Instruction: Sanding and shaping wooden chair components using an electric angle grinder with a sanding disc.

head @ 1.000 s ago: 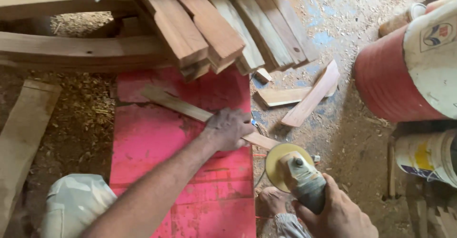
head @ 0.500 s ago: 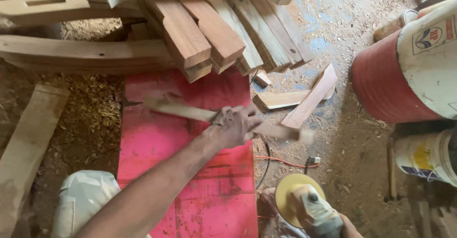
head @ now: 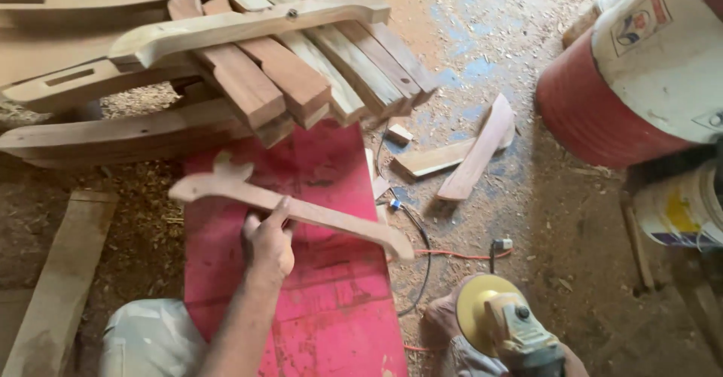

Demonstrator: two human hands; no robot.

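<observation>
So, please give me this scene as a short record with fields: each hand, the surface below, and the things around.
left hand: grips the long curved pale wooden piece, lifted above the board
right hand: mostly out of view, at the yellow-disc angle grinder
surface: red flat board on a dusty floor
behind: stack of wooden slats
right side: red and white drum

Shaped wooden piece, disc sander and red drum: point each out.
shaped wooden piece (head: 331,217), head view, mid-length
disc sander (head: 482,311), head view, yellow disc face
red drum (head: 595,113), head view, red lower wall

Red-white drum (head: 640,76) bears a label (head: 640,21) — yellow-labelled bucket (head: 681,211) below.
</observation>
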